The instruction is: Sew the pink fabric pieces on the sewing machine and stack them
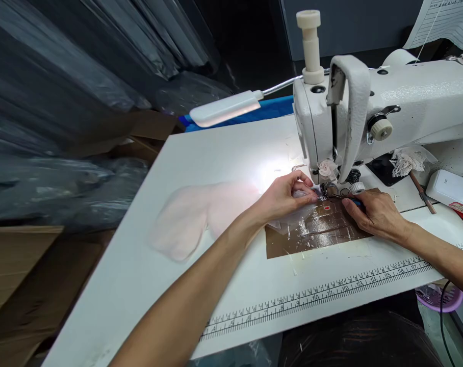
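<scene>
Beside the needle area of a white sewing machine (418, 107), my left hand (287, 196) pinches the edge of sheer whitish fabric (290, 220). Its fingertips are close to the presser foot (325, 191). A soft pale pink piece of fabric (185, 216), blurred, lies on the table to the left; where it joins the sheer part is hidden by my forearm. On the other side of the foot, my right hand (379, 214) is closed round a small tool with a blue part (356, 202). Most of that tool is covered by the fingers.
Brown tape (292, 244) covers the table (132, 306) under the needle, with a ruler strip (315, 300) along the front edge. A lit lamp (226, 108) hangs at the back. At right are lace (407, 162), a white box (453, 189) and a purple basket (451, 303).
</scene>
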Tool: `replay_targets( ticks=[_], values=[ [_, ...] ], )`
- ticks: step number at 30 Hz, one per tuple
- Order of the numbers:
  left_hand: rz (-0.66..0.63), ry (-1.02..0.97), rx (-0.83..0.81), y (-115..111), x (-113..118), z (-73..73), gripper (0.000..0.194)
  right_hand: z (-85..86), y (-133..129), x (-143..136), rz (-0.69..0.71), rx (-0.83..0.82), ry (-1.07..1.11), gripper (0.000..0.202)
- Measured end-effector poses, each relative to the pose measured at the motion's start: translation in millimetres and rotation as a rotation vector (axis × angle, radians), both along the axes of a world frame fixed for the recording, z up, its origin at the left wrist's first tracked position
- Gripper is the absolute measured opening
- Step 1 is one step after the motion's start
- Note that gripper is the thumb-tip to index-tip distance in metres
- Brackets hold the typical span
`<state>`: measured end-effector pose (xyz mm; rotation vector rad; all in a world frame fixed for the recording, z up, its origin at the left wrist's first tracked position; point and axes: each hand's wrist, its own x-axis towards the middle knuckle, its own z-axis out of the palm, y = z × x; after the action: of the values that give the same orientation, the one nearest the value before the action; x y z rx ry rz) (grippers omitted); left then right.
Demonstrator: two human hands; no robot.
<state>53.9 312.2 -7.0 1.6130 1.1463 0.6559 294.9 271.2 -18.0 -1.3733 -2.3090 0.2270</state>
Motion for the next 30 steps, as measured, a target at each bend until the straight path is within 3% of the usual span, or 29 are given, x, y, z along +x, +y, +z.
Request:
replay_targets(
  ticks=[8,17,22,30],
  values=[
    [0.008,-0.064,-0.066,1.6,-1.3,5.3,0.027,4.9,2.1,-10.8,0.05,-0.052,-0.149,0.07],
    [0.075,-0.05,-0.17,-0.4,0.8,16.4,0.035,10.2,4.5,-36.1,-0.106,-0.185,-0.202,0.056],
    [0.063,-0.052,-0.178,0.1,-0.4,17.8,0.03,15.2,6.6,-43.5,-0.099,-0.298,-0.247,0.045],
    [0.09,-0.069,-0.202,0.4,0.8,17.3,0.032,9.0,8.7,-46.5,-0.073,-0.219,-0.193,0.044]
  ],
)
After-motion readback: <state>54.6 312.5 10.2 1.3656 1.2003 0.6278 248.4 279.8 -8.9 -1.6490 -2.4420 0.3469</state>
